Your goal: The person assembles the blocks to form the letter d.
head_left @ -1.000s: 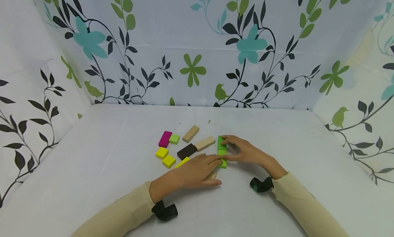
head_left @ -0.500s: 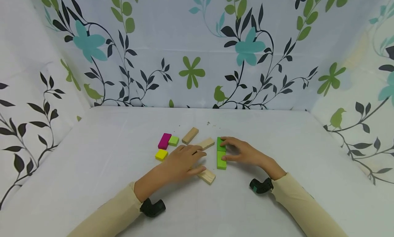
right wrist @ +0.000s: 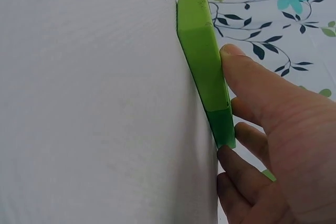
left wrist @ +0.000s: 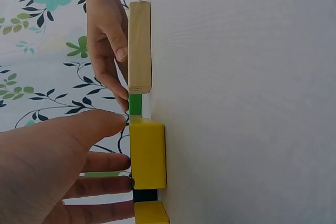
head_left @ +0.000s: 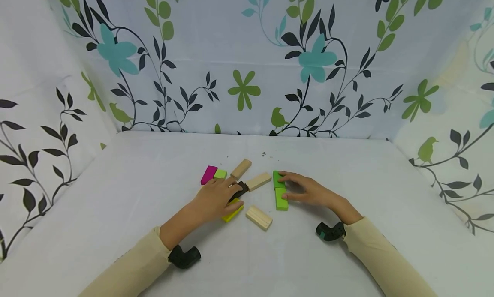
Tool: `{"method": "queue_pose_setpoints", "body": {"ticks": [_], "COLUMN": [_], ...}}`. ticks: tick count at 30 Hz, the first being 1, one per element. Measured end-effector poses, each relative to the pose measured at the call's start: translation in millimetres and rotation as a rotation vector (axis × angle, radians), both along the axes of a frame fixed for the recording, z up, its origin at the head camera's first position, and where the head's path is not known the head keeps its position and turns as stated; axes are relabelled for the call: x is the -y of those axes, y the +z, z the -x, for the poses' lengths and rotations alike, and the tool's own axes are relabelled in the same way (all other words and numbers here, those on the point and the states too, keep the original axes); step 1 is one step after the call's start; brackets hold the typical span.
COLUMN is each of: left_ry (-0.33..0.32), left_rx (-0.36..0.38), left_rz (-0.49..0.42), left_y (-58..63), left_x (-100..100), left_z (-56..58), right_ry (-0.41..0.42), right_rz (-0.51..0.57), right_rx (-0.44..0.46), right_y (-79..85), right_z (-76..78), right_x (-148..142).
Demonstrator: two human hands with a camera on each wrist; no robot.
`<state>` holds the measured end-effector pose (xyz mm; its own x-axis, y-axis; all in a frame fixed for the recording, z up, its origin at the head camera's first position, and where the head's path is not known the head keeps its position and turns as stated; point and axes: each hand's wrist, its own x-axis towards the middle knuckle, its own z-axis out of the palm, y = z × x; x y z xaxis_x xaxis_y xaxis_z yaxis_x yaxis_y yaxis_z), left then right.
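Observation:
In the head view, my left hand (head_left: 216,198) spreads over several blocks on the left. Its thumb lies by a yellow block (head_left: 233,213) and its fingertips by a black block (head_left: 241,190). The left wrist view shows the thumb touching the top edge of that yellow block (left wrist: 148,156), with another yellow block (left wrist: 150,213) nearer. To the right, my right hand (head_left: 310,192) rests against two green blocks laid end to end. The thumb touches the light green block (right wrist: 199,56); loosely bent fingers reach beside the dark green block (right wrist: 222,127).
Three natural wood blocks lie between the hands: one at the back (head_left: 241,169), one in the middle (head_left: 260,181) and one nearer (head_left: 259,217). A magenta block (head_left: 209,174) and a small lime block (head_left: 220,174) sit beyond my left hand. Patterned cloth (head_left: 173,40) hangs behind the white table.
My left hand has moved away from the green blocks, leftward across to the yellow and black blocks. The right hand has stayed at the green blocks.

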<state>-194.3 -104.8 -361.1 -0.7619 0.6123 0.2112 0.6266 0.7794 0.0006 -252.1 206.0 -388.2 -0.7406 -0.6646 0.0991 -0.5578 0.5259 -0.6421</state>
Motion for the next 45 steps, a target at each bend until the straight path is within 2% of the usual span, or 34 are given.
{"method": "queue_pose_setpoints", "body": {"ticks": [5,16,19,23,27,35,41,45], "left_ry": [-0.026,-0.073,-0.114,-0.202,-0.264,-0.31,-0.293,-0.308], "left_rx": [0.027,0.183,0.212,0.235,0.237,0.171,0.22,0.234], "left_rz": [-0.014,-0.07,-0.086,-0.131,-0.161,-0.118,-0.096,-0.084], "left_y": [-1.1,-0.2,0.5,1.0,-0.7,-4.1,-4.3,-3.6], "left_x": [-1,-6,-8,-12,-15,-19,-24,-26], "left_z": [1.3,1.9,0.3,-2.1,-3.3,-6.2,-9.5,-12.8], "right_ry": [-0.011,-0.017,-0.015,-0.013,-0.007,0.005,0.006,0.004], "right_rz": [-0.001,-0.004,-0.002,0.001,0.005,0.018,0.023,0.019], "right_rx": [0.019,0.032,0.035,0.043,0.038,0.039,0.048,0.05], "right_y": [1.1,0.0,0.9,2.0,1.2,-0.5,1.2,0.9], "right_z": [-1.1,-1.4,-1.6,-1.8,-1.4,0.0,-0.3,-0.7], "right_x": [0,-1,0,0,0,-1,-1,-1]}}
